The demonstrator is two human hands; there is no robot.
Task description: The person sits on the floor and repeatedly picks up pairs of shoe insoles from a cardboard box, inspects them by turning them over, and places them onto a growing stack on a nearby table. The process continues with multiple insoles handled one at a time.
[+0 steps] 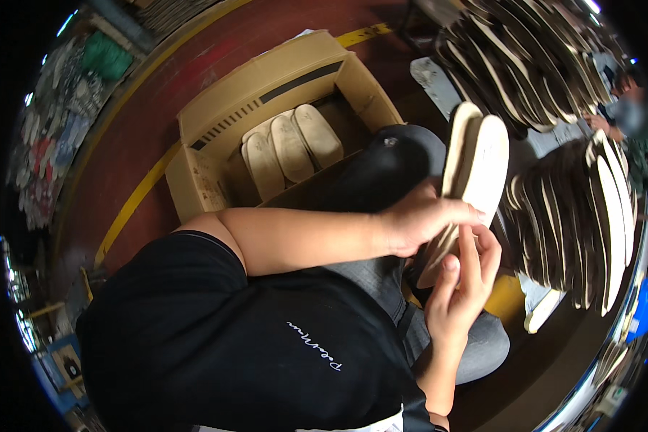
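Note:
A pair of long shoe insoles (486, 155), cream on the faces and dark along one side, stands tilted up in my left hand (428, 216). My left thumb lies across the cream face, the other fingers behind it mostly hidden. Close below that thumb is my right hand (462, 281), palm turned toward the insoles. Its fingers are bent and apart, the tips at the lower part of the insoles; no firm grip shows.
An open cardboard box (187, 176) beyond my left arm holds several cream insoles (289, 147). Tall stacks of insoles (569, 216) stand at the right, with more stacks (518, 61) behind. Another person's hand (603, 126) shows at the far right. Yellow lines (140, 194) cross the red floor.

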